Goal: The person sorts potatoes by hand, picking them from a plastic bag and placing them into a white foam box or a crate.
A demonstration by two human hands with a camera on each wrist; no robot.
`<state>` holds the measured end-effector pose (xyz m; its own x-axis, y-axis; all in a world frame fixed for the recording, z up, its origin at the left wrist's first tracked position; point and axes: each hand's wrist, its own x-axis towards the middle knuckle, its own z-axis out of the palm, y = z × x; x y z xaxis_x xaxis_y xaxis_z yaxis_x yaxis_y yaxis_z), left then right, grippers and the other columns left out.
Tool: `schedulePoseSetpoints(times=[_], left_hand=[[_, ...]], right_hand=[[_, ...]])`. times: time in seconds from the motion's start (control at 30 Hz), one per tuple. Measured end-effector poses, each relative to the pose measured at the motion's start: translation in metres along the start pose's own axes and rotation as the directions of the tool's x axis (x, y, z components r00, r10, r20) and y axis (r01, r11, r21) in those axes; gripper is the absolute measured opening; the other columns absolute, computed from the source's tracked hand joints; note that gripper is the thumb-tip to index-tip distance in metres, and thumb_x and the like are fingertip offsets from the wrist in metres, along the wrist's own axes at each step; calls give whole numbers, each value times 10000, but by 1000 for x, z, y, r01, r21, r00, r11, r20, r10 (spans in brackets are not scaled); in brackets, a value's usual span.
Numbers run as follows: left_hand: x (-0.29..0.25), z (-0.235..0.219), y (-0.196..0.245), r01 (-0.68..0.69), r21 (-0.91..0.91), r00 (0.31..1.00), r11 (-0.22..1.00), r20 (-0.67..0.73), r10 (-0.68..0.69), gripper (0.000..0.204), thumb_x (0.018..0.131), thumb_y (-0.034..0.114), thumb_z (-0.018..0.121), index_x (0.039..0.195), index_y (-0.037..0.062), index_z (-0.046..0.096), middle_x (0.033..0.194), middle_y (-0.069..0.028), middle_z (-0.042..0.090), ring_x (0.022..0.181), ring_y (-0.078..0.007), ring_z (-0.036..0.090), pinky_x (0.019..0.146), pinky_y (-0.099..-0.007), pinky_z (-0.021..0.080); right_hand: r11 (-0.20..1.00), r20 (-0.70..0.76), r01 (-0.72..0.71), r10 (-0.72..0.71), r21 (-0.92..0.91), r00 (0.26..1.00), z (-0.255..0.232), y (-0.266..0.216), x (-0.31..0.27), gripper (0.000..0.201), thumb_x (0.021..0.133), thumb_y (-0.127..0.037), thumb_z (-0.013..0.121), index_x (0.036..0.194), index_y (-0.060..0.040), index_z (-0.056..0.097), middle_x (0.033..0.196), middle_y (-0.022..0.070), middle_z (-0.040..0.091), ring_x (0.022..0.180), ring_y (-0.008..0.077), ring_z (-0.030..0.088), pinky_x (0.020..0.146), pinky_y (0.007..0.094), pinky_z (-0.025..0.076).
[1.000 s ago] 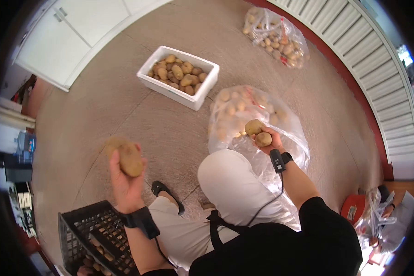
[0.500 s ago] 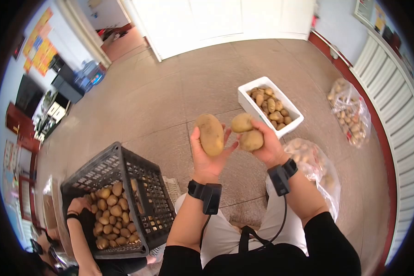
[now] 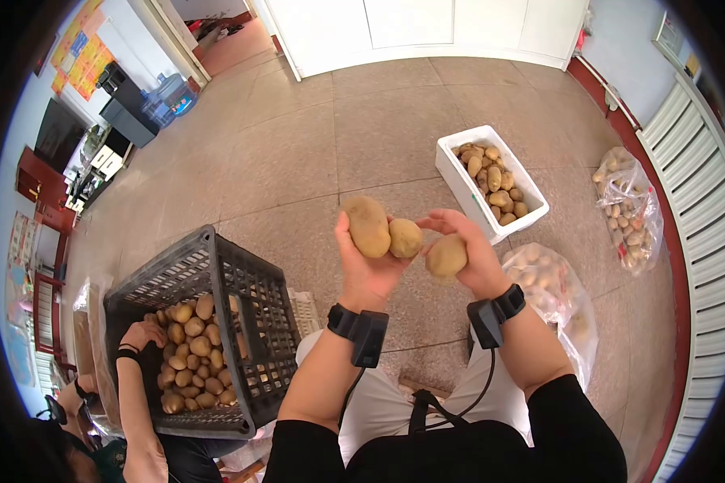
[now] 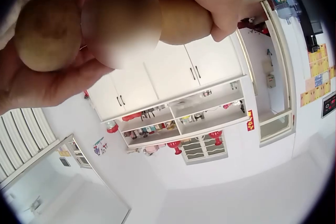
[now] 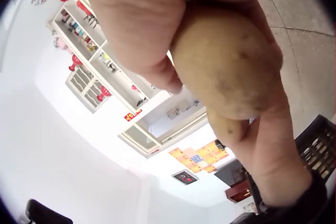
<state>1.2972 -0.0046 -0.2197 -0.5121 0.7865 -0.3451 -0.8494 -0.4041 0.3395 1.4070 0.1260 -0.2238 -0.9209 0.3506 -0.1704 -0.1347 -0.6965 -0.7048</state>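
In the head view my left hand [image 3: 369, 282] holds a large oval potato [image 3: 365, 227] with the thumb along its side. A smaller round potato [image 3: 405, 239] sits against it, over the same hand's fingers. Just to the right, my right hand [image 3: 482, 262] grips another potato [image 3: 446, 256], fingers stretched toward the left hand. The left wrist view shows three potatoes in a row, the middle potato [image 4: 121, 19] blurred close to the lens. In the right wrist view, a brown-spotted potato [image 5: 226, 61] lies between the right thumb and fingers.
A black plastic crate [image 3: 254, 338] of potatoes stands at left, with another person's hand [image 3: 142, 332] inside it. A white foam box [image 3: 467, 189] of potatoes is ahead to the right. Clear bags of potatoes [image 3: 552, 282] lie at right, one near a radiator [image 3: 693, 193].
The head view has swung left since a second ago, and my hands have come together. One of the two potatoes from my right hand is now in my left beside the large one.
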Motion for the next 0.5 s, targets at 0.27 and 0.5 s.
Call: schedulePoseSetpoints(times=[0.27, 0.5], left_hand=[[-6, 1, -18, 100, 70, 991, 993, 81, -105, 517, 819, 587, 414, 1041, 132, 518, 1027, -82, 547, 967, -238, 517, 799, -454, 428], [-10, 12, -35, 122, 113, 980, 986, 146, -138, 576, 839, 573, 387, 1208, 134, 444, 1187, -116, 472, 1044, -281, 504, 864, -448, 425]], right_hand=[[934, -219, 188, -124, 302, 968, -22, -4, 5, 280, 873, -266, 500, 1004, -18, 503, 1031, 129, 528, 980, 241, 519, 841, 402, 440], [973, -38, 229, -229, 19, 973, -24, 3, 0, 386, 895, -301, 443, 1154, -15, 456, 1082, 94, 522, 988, 193, 500, 807, 315, 421]])
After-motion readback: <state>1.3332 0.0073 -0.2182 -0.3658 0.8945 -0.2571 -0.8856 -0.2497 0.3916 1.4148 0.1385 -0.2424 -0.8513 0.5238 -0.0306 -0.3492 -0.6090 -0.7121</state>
